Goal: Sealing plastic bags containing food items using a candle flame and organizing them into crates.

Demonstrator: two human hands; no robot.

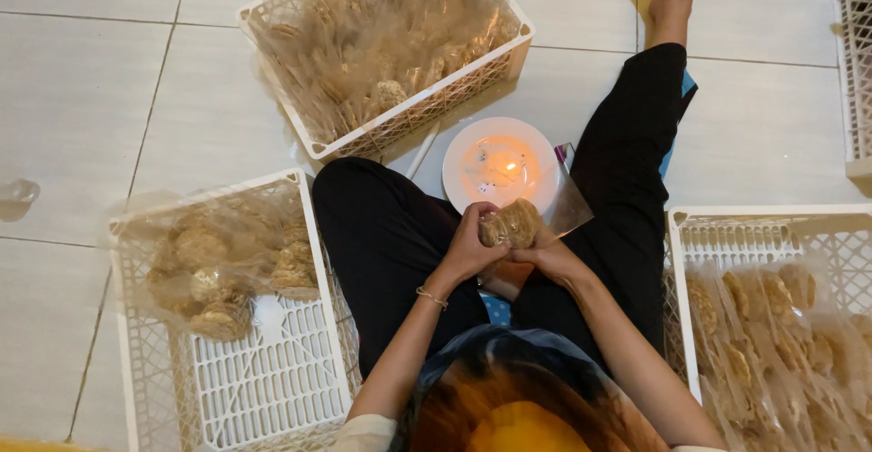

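Sitting just beyond both hands, the white plate with its lit candle is, I judge, the main hazard: tipping the clear plastic bag too near could melt more than intended. That bag of brown crackers lies between the hands, left hand and right hand both clasped round it.

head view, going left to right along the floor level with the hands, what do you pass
left white basket of bagged snacks → left hand → clear bag of snacks → right hand → right white basket
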